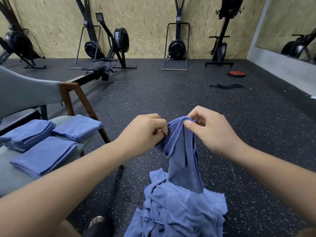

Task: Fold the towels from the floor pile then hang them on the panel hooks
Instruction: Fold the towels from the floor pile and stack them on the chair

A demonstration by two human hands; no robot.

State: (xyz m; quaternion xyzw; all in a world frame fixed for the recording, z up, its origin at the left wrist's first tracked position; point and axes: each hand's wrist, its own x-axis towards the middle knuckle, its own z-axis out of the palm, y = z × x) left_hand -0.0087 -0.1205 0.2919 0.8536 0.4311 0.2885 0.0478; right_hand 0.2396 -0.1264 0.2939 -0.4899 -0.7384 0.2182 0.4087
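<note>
Both arms reach forward, hands close together at chest height. The left hand (145, 130) curls its fingers on the blue towel (183, 156) at its left edge; the right hand (209, 129) pinches the top hem between thumb and fingers. The towel hangs long axis vertical, its bottom touching the floor pile (181, 212). Folded stacks (44, 151) sit on the chair (30, 93) to the left; open speckled floor (171, 93) lies ahead.

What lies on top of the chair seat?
Three stacks of folded towels: one, another, a third. They cover most of the seat; each stack's count is hidden.
</note>
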